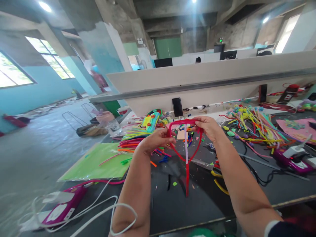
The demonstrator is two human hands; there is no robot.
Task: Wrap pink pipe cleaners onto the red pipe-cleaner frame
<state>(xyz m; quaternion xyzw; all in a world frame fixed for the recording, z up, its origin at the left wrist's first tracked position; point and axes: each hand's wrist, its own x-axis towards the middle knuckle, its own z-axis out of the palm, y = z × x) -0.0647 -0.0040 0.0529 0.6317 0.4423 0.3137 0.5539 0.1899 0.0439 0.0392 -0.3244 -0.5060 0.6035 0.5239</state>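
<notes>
Between my hands, above the dark table, hangs a red pipe-cleaner frame (pixel 198 144) bent into a rounded, kite-like outline. A pale lilac pipe cleaner (pixel 186 144) runs down its middle, and a red tail (pixel 187 179) extends below the lower point. My left hand (pixel 160 140) pinches the frame's left upper corner. The fingers of my right hand (pixel 206 126) close on its upper right corner. Beyond my left hand lies a bundle of red, orange and green pipe cleaners (pixel 130 140).
A green sheet in plastic (pixel 96 161) covers the table's left side. Purple power strips (pixel 65 205) with white cables lie left and right. A phone (pixel 177 107) leans on the partition. Mixed pipe cleaners (pixel 256 126) are heaped at right; a water jug (pixel 111 123) stands far left.
</notes>
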